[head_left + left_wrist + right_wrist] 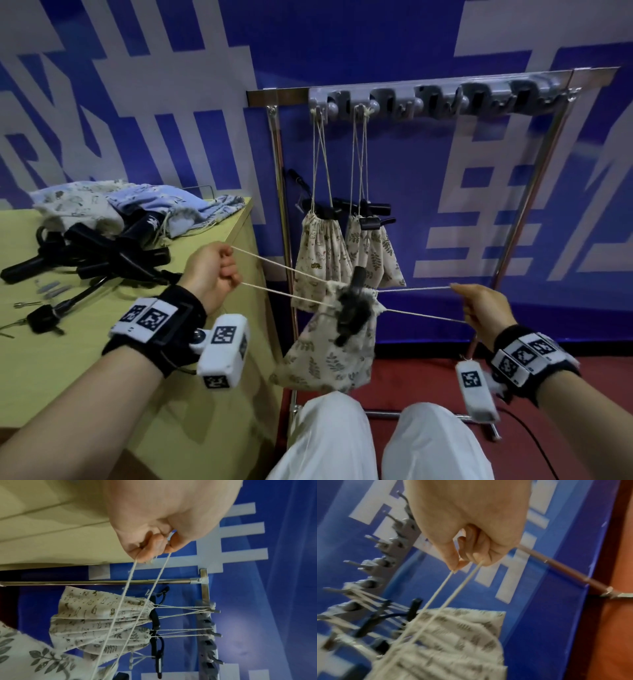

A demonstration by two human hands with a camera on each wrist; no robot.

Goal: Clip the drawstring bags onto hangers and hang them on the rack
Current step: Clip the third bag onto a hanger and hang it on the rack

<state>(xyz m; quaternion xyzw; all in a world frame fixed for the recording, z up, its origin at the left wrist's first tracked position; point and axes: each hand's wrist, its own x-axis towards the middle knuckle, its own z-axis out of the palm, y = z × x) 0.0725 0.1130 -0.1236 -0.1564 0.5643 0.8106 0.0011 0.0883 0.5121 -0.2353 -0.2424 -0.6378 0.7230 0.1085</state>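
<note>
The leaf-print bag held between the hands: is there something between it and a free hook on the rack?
Nothing visible blocks it. The leaf-print bag hangs by cords from the left hand and right hand, in front of two hung bags. Free hooks on the rack lie open to their right.

A big blue wall [342,44] with white shapes stands at the back, a red floor [428,377] lies under it, and small keys [41,320] lie near the yellow table's [68,383] left edge.
</note>
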